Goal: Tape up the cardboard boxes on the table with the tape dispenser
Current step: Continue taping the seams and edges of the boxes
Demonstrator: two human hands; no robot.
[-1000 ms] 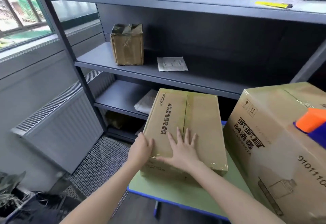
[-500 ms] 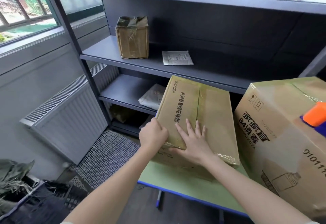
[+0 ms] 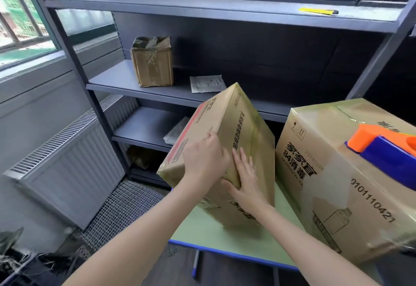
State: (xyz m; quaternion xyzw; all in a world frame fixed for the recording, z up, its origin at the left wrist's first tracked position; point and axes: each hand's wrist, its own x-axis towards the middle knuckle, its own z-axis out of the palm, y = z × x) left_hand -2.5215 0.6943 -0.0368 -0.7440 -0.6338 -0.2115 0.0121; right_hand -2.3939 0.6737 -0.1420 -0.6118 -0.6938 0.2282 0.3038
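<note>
A long cardboard box [image 3: 227, 128] wrapped in clear tape stands tilted on the green table [image 3: 202, 234], its far end raised and its side face turned towards me. My left hand [image 3: 206, 162] grips its upper long edge, fingers curled over it. My right hand [image 3: 245, 180] lies flat on the printed face, fingers straight, thumb at the near edge. To the right stands a larger printed cardboard box [image 3: 333, 191]. The orange and blue tape dispenser [image 3: 387, 148] rests on top of that box, partly cut off by the frame edge.
A dark metal rack [image 3: 157, 92] stands behind the table, holding a small taped box [image 3: 153, 62], a paper packet [image 3: 207, 84] and a yellow tool [image 3: 317, 11] on the top shelf. A radiator [image 3: 67, 162] lines the left wall under a window.
The long box went from lying flat to tilted up on its edge. My left hand moved from its near corner up onto the long edge; my right hand stayed on the printed face.
</note>
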